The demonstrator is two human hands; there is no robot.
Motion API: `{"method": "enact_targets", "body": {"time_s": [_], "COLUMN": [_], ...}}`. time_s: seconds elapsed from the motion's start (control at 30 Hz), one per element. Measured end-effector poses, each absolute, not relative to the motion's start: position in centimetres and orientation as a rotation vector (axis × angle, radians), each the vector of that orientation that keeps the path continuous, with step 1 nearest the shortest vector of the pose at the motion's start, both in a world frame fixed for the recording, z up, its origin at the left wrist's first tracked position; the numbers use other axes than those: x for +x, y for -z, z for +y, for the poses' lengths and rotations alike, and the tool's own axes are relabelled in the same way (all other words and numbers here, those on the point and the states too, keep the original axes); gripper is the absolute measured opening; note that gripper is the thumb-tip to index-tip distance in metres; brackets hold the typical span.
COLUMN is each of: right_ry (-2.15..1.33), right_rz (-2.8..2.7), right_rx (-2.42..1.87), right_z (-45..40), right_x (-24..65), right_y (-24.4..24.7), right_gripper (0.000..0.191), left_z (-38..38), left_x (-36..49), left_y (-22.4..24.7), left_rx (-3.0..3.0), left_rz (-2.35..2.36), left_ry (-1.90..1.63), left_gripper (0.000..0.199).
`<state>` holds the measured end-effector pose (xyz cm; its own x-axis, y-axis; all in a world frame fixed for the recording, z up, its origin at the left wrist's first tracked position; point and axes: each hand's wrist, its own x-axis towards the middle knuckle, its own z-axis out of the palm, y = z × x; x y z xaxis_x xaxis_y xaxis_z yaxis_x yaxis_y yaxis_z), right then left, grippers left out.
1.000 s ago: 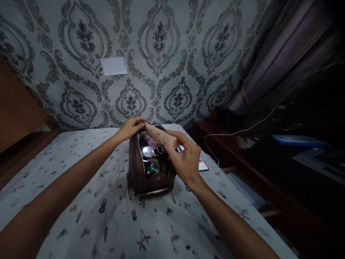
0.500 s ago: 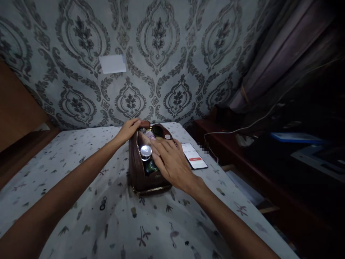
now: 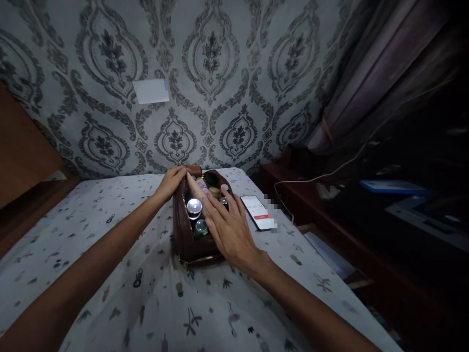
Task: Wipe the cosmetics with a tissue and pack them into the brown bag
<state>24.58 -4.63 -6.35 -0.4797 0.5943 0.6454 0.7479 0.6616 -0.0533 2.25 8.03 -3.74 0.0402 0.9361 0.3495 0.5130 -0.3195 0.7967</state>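
Note:
A brown toiletry bag (image 3: pixel 180 230) stands unzipped on the patterned bedsheet. My left hand (image 3: pixel 171 185) is closed on its far left rim, beside the brown handle (image 3: pixel 194 170). Over the opening's right side lies my right hand (image 3: pixel 230 232), fingers stretched out and touching the contents. Inside, a silver-capped container (image 3: pixel 194 209) stands near the left wall, and a green glassy container (image 3: pixel 201 228) sits at the near end. A long pale beige item (image 3: pixel 196 188) runs along the middle; its kind is unclear. Other small containers at the far end are partly hidden.
To the bag's right lies a phone (image 3: pixel 256 210) with a lit screen. A white cable (image 3: pixel 326 173) crosses the dark red furniture (image 3: pixel 282 195) on the right. The patterned wall (image 3: pixel 208 122) rises behind the bed, with a white card (image 3: pixel 151 91) on it.
My right hand has shifted slightly toward me and its fingers have spread, showing more of the contents. The pale beige item shows more. My left hand stays on the rim.

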Motion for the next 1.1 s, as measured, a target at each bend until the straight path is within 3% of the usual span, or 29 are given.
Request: {"method": "enact_targets", "body": {"time_s": [0.2,0.47,0.67,0.87,1.1], "right_ry": [0.273,0.261,0.267,0.206,0.341], "right_rz": [-2.253,-2.347,-2.395,-2.545,-2.452], "right_rx": [-1.023,-1.055,-1.012,-0.831,-0.816], "right_z": [-4.8,-4.3,-4.4,-3.8,-2.4], "right_x": [25.1,25.0,25.6,27.2,27.2], "right_y": [6.0,4.5,4.0,2.7,3.6], "right_gripper": [0.052,0.049,0.054,0.056,0.042], "left_z": [9.0,10.4,10.6,10.5,9.4], "left_x": [0.8,0.9,-1.2,2.2,3.1], "left_y": [2.1,1.0,-2.6,-4.6,-4.9], "left_rx": [2.136,2.044,2.164,2.641,2.774], "left_rz": [1.417,1.238,1.059,1.280,1.324], "left_ry": [-0.871,-0.735,-0.334,0.181,0.084], "left_gripper": [0.042,0.036,0.036,0.027,0.034]}}
